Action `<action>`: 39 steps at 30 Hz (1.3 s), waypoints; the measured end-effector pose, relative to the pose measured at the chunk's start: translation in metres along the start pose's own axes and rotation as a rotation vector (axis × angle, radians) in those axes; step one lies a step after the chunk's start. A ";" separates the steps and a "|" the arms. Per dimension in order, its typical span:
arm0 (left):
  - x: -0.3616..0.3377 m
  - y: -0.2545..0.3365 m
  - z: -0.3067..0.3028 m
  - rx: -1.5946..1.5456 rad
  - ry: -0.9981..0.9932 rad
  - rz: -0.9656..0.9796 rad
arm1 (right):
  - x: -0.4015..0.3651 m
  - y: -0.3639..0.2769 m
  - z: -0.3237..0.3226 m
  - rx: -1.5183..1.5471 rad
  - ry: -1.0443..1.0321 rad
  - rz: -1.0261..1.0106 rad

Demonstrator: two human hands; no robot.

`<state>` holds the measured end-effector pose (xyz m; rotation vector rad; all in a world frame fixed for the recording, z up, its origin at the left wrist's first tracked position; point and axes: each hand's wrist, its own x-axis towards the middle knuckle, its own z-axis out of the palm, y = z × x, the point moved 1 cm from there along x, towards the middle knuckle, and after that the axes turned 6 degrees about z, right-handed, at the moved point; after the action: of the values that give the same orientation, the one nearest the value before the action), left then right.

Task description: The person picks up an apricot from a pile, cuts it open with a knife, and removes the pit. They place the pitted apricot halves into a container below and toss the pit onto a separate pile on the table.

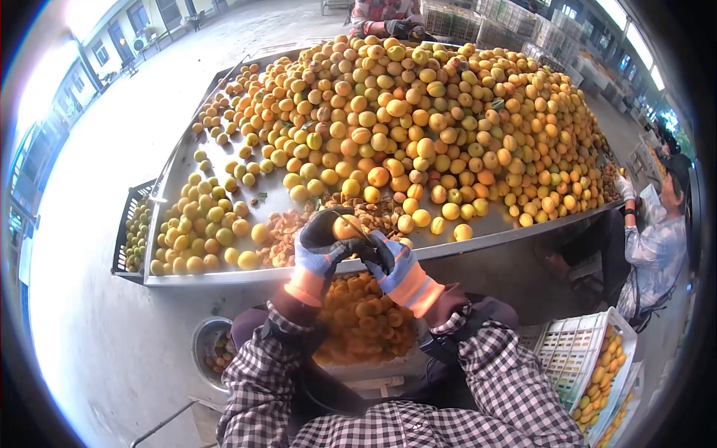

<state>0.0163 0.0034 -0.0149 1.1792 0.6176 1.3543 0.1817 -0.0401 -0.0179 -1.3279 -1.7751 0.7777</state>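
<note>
My left hand point(321, 243), in a blue and black glove with an orange cuff, is closed around a yellow-orange apricot point(346, 227). Against that fruit, my right hand point(388, 257), gloved the same way, pinches a thin knife-like tool point(361, 230), mostly hidden by the fingers. Both hands meet above the near edge of a metal table point(478, 243). A large heap of whole apricots point(418, 112) covers much of it. Brown pits and scraps point(282, 228) lie just beyond my hands. Below them, a container between my legs holds many opened apricot halves point(366, 317).
Greener apricots point(198, 224) are grouped at the table's left, beside a black crate point(134, 231). A metal bowl point(213, 351) stands on the floor at left. White crates of apricots point(590, 358) sit at right. Co-workers point(657, 239) are at the right and far sides.
</note>
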 end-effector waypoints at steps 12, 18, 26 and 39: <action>-0.010 0.005 0.005 0.031 0.116 -0.027 | 0.003 0.003 0.017 -0.016 0.023 -0.085; -0.012 0.001 0.007 0.219 0.047 0.181 | 0.003 0.004 0.022 0.035 0.053 -0.115; -0.016 0.017 0.025 -0.229 0.038 -0.186 | 0.004 0.003 0.024 0.032 0.047 -0.026; -0.007 -0.011 0.010 -0.339 0.079 -0.247 | 0.009 -0.006 0.020 -0.011 0.084 -0.027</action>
<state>0.0284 -0.0035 -0.0236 0.7539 0.5446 1.2396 0.1600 -0.0334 -0.0211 -1.3224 -1.7302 0.6889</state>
